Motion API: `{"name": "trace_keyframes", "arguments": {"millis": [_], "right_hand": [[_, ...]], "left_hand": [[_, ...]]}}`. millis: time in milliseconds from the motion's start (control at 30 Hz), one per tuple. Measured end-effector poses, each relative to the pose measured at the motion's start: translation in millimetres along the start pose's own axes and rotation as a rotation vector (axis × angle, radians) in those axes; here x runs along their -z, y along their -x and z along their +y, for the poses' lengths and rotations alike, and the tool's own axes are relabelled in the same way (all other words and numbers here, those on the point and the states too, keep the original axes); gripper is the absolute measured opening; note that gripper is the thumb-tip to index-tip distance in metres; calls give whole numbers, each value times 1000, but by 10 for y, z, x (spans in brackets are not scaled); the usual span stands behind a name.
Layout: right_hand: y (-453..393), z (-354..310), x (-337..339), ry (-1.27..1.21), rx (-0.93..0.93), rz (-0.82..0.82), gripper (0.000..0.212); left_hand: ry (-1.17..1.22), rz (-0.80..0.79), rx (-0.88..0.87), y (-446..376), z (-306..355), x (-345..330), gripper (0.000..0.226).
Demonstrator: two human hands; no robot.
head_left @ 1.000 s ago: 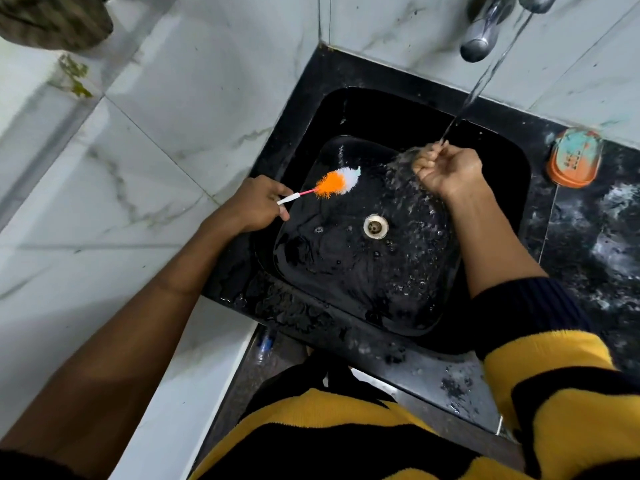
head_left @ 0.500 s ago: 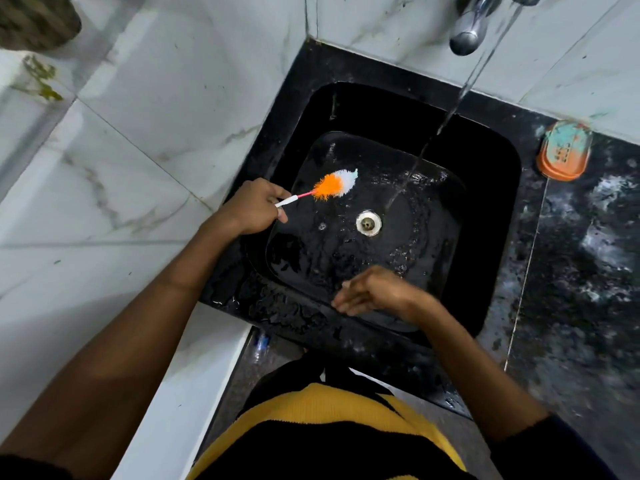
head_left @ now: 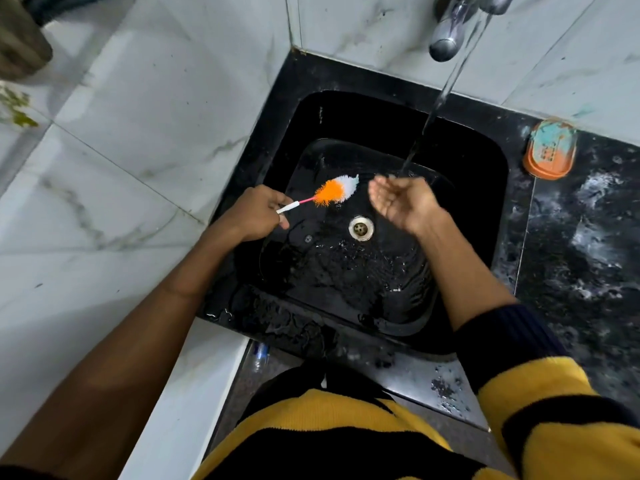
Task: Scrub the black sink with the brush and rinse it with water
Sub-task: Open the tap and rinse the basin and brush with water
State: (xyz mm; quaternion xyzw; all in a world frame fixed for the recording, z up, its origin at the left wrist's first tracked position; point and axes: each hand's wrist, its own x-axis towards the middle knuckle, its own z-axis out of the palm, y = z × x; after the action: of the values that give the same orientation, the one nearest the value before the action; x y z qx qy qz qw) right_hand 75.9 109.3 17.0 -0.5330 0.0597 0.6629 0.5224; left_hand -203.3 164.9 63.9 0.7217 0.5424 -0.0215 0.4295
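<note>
Left hand [head_left: 254,213]: fingers curled round the white handle end of the brush [head_left: 332,194], held over the left side of the basin; orange and white bristles point right, raised off the sink floor as far as can be told

Right hand [head_left: 403,202]: palm up, fingers loosely cupped and apart, gripping nothing, under the foot of the water stream [head_left: 441,95]; just right of the bristles, not touching them

Black sink [head_left: 481,174]: square basin set in a dark speckled counter [head_left: 581,244]; floor wet, metal drain [head_left: 361,228] between the two hands and slightly nearer the person

Tap [head_left: 450,26]: chrome, above the back rim, running

Soap dish [head_left: 549,152]: orange, on the counter right of the sink

Walls: white marble tile [head_left: 138,109]
</note>
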Motion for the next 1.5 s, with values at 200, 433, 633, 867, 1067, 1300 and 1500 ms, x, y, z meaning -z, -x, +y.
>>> {"name": "trace_keyframes", "arguments": {"millis": [200, 433, 633, 867, 1067, 1300, 1500], "right_hand": [[-195, -461, -353, -400, 69, -55, 34], [122, -157, -30, 71, -29, -188, 24], [723, 764, 557, 971, -323, -325, 29], [583, 659, 835, 826, -185, -49, 27], [77, 146, 522, 494, -62, 33, 26], [-262, -175, -108, -177, -48, 8, 35], [-235, -283, -18, -373, -61, -179, 27]], "left_hand": [[-18, -2, 6, -31, 29, 21, 38], [-11, -12, -3, -42, 23, -18, 38], [-19, -22, -18, -44, 12, -79, 36], [-14, -56, -28, -107, 64, -167, 36], [-15, -73, -28, -216, 81, -230, 39], [-13, -87, -7, -358, 76, -244, 37], [-14, -85, -14, -465, 85, -248, 37]]}}
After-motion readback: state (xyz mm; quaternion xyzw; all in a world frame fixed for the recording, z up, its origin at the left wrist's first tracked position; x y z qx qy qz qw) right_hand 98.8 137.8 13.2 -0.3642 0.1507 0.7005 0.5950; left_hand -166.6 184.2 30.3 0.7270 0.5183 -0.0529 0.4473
